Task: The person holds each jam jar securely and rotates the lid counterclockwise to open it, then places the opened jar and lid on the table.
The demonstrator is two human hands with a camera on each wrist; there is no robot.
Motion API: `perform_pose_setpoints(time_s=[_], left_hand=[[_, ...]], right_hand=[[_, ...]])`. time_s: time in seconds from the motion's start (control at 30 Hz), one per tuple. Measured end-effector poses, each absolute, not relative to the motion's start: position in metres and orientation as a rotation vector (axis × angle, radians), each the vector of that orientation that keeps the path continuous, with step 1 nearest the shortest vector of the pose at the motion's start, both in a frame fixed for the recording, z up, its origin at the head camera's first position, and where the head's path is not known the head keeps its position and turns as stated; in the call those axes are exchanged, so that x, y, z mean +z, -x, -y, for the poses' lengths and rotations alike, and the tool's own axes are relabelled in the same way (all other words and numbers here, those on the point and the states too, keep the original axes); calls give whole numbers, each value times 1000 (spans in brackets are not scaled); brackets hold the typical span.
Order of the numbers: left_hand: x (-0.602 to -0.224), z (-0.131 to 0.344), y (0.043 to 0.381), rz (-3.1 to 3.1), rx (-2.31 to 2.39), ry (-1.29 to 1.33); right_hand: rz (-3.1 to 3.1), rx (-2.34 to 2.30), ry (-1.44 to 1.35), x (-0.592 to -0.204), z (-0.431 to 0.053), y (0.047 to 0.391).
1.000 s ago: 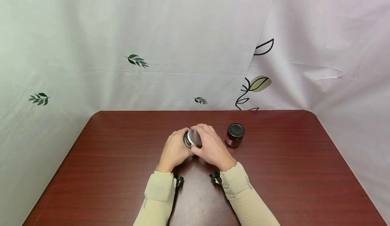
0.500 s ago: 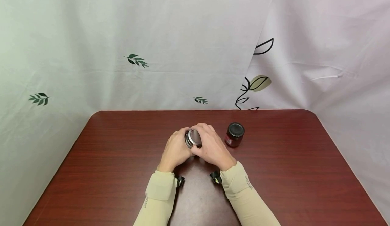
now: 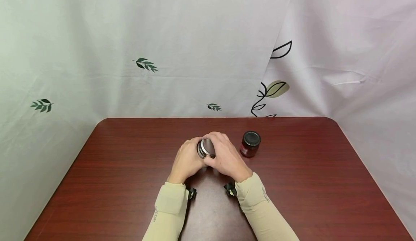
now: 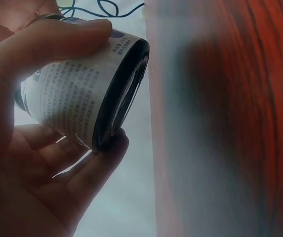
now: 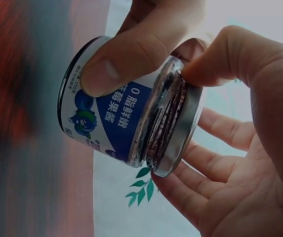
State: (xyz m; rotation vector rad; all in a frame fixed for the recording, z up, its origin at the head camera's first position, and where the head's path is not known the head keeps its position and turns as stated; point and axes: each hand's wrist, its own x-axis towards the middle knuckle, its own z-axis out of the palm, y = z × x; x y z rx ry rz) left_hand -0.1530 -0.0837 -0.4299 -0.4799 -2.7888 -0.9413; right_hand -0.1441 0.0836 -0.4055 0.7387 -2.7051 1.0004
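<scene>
Both hands meet over the middle of the table around a blueberry jam jar (image 5: 114, 111) with a white and blue label. My left hand (image 3: 186, 160) grips the jar's body, its thumb lying across the label. The metal lid (image 5: 181, 136) is held at its rim by the thumb and fingers of my right hand (image 3: 225, 156). Dark jam shows at the glass neck between label and lid. In the left wrist view the jar's base (image 4: 124, 98) hangs tilted, apart from the tabletop. From the head view, the hands hide most of the jar.
A second dark jar (image 3: 250, 145) with a black lid stands upright just right of my right hand. The reddish-brown wooden table (image 3: 308, 183) has a leaf-patterned white curtain (image 3: 182, 46) behind it. A dark cable (image 4: 94, 12) loops beyond the table edge.
</scene>
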Motion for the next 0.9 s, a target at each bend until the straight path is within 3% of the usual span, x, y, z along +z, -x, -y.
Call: perform_pose_setpoints(time_s=[0.9], left_hand=[[-430, 84, 153, 2792, -960, 484]], right_hand=[[2725, 1025, -703, -404, -84, 142]])
